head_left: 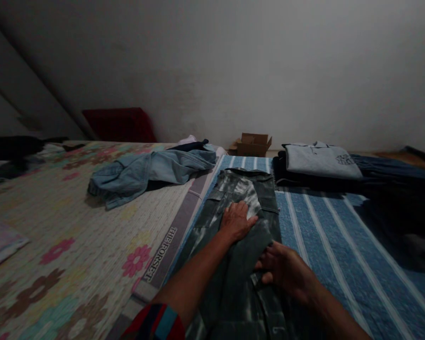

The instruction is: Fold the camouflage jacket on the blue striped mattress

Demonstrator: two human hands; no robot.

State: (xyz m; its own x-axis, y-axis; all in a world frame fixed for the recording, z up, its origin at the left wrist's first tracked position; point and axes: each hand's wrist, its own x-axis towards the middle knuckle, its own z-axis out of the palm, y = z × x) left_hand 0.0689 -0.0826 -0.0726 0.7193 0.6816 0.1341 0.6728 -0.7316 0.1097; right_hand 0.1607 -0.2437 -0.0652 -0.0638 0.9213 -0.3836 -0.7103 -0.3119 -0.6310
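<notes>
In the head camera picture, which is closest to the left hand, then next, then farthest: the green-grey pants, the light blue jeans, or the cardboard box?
From the left hand:
1. Green-grey pants: right under the palm, touching.
2. Light blue jeans: crumpled to the left on the floral mat.
3. Cardboard box: far back, by the wall.

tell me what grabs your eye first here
Two bare hands press on dark tie-dyed trousers laid on a blue striped sheet at the centre: left hand flat, right hand gripping a fold. To the left, crumpled light-blue jeans lie on a floral mat.
</notes>
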